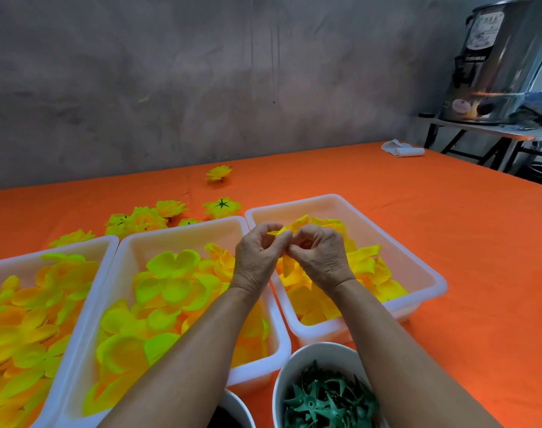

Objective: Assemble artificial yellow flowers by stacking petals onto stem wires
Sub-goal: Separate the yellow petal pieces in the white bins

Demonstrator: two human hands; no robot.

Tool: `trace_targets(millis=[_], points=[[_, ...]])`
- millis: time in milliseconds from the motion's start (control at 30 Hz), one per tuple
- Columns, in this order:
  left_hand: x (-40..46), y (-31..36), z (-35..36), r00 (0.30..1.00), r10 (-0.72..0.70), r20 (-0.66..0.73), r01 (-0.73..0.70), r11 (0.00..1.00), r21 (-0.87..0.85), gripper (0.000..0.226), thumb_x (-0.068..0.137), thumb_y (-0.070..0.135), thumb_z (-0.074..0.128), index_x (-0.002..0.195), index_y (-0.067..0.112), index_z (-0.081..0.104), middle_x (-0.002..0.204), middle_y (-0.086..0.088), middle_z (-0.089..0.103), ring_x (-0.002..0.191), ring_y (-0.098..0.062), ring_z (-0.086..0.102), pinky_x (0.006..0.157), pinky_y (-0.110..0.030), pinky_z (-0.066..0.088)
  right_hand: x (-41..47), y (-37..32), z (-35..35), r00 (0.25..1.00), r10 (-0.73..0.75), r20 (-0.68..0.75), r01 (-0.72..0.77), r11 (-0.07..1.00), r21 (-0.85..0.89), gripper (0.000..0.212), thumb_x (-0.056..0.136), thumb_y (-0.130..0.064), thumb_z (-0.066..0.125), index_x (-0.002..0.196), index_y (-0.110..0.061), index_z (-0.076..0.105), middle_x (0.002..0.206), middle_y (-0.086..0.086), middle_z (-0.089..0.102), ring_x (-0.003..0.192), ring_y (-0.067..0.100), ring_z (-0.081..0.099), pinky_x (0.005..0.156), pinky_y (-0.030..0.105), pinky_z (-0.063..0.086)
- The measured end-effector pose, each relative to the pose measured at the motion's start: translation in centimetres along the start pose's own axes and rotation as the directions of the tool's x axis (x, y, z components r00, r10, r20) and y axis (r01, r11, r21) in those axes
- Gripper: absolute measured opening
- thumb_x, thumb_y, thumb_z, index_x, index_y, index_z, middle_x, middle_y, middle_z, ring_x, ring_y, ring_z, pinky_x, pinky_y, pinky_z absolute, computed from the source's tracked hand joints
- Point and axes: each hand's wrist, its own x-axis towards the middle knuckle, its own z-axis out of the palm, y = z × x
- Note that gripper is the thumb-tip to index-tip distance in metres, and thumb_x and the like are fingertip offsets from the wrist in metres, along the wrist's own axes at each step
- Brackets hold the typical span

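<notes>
Pinching a small yellow petal piece [283,231] between both hands, held up over the right-hand tray [430,274] — likely so fresh petals stay within easy reach. Left hand [257,253] curled, thumb and forefinger closed on the petal's left edge; right hand [320,253] curled too, fingertips meeting the same piece from the other side. No stem wire visible between the fingers; too small or hidden to tell. Sorted by petal shape, apparently: middle tray [201,227] and left tray [78,242] alongside, bowl of green calyx pieces [328,400] nearest the body. Finished flowers [146,219] heaped beyond the trays on the orange cloth [448,211] — out of the working zone.
</notes>
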Motion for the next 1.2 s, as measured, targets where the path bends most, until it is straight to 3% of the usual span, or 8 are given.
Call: trace_targets(millis=[167, 333, 433, 567, 700, 833, 1000, 1200], points=[[-0.1, 0.2, -0.6, 0.996, -0.020, 0.082, 0.030, 0.992, -0.125, 0.011, 0.089, 0.004, 0.060, 0.095, 0.011, 0.065, 0.065, -0.010, 0.060, 0.057, -0.011, 0.053, 0.060, -0.020, 0.049, 0.1, -0.2, 0.0, 0.991, 0.057, 0.120, -0.076, 0.983, 0.167, 0.030, 0.073, 0.007, 0.073, 0.056, -0.011, 0.055, 0.068, 0.033, 0.062, 0.061, 0.030, 0.055, 0.062, 0.044, 0.047], [-0.1, 0.3, -1.0, 0.998, -0.036, 0.060, 0.047, 0.981, -0.188, 0.012, 0.090, 0.005, 0.058, 0.090, 0.013, 0.067, 0.065, -0.005, 0.061, 0.059, -0.010, 0.055, 0.062, -0.021, 0.050, -0.1, -0.3, -0.5, 0.974, 0.113, 0.195, -0.185, 0.897, 0.401, 0.018, 0.074, 0.011, 0.070, 0.067, -0.004, 0.064, 0.069, 0.017, 0.064, 0.065, 0.018, 0.059, 0.065, 0.025, 0.050], [0.1, 0.1, -1.0, 0.998, -0.036, 0.047, 0.045, 0.979, -0.197, 0.011, 0.087, 0.005, 0.062, 0.092, 0.013, 0.068, 0.067, -0.003, 0.064, 0.057, -0.008, 0.057, 0.062, -0.019, 0.051, 0.0, -0.4, -0.7, 0.968, 0.188, 0.166, -0.241, 0.880, 0.409, 0.002, 0.080, 0.005, 0.067, 0.079, 0.004, 0.066, 0.071, 0.011, 0.061, 0.066, 0.013, 0.055, 0.064, 0.021, 0.047], [0.2, -0.1, -0.9, 0.999, -0.017, 0.031, 0.022, 0.987, -0.158, 0.020, 0.082, -0.005, 0.065, 0.101, 0.001, 0.065, 0.065, -0.001, 0.059, 0.056, -0.002, 0.057, 0.060, -0.018, 0.052, 0.4, -0.1, -1.0, 0.948, 0.297, 0.113, -0.316, 0.839, 0.443, 0.018, 0.086, 0.003, 0.062, 0.070, -0.007, 0.060, 0.067, 0.007, 0.060, 0.057, 0.006, 0.059, 0.056, 0.016, 0.051], [0.2, -0.2, -0.9, 1.000, 0.003, 0.017, 0.000, 0.993, -0.118, 0.019, 0.084, -0.009, 0.060, 0.099, 0.002, 0.063, 0.065, -0.005, 0.060, 0.053, -0.003, 0.056, 0.057, -0.017, 0.051, 0.5, 0.2, -1.1, 0.935, 0.356, -0.001, -0.330, 0.866, 0.375, 0.025, 0.079, 0.008, 0.065, 0.065, -0.010, 0.055, 0.065, 0.007, 0.056, 0.061, 0.017, 0.055, 0.053, 0.022, 0.049], [0.2, -0.3, -0.9, 1.000, -0.001, 0.019, 0.003, 0.992, -0.129, 0.026, 0.082, -0.011, 0.059, 0.097, 0.011, 0.061, 0.065, -0.001, 0.062, 0.054, -0.004, 0.057, 0.056, -0.018, 0.051, 0.6, 0.5, -1.2, 0.936, 0.339, -0.099, -0.286, 0.892, 0.350, 0.028, 0.071, 0.007, 0.073, 0.066, -0.014, 0.056, 0.067, 0.007, 0.058, 0.067, 0.020, 0.055, 0.063, 0.034, 0.048], [0.4, -0.5, -0.7, 1.000, -0.018, 0.000, 0.018, 0.986, -0.167, 0.034, 0.078, -0.011, 0.066, 0.101, 0.014, 0.057, 0.066, -0.002, 0.063, 0.056, -0.005, 0.059, 0.054, -0.020, 0.051, 0.9, 1.0, -1.2, 0.901, 0.361, -0.242, -0.265, 0.898, 0.351, 0.024, 0.071, -0.001, 0.077, 0.069, -0.019, 0.061, 0.066, 0.004, 0.060, 0.068, 0.018, 0.055, 0.067, 0.031, 0.047], [0.5, -0.5, -0.6, 0.998, -0.040, -0.047, 0.030, 0.980, -0.199, 0.034, 0.079, -0.012, 0.066, 0.105, 0.007, 0.055, 0.069, -0.007, 0.063, 0.055, -0.006, 0.058, 0.052, -0.019, 0.051, 0.9, 1.4, -1.2, 0.899, 0.364, -0.244, -0.284, 0.908, 0.308, 0.010, 0.079, -0.005, 0.072, 0.079, -0.012, 0.065, 0.075, 0.009, 0.062, 0.074, 0.019, 0.056, 0.074, 0.035, 0.050]])
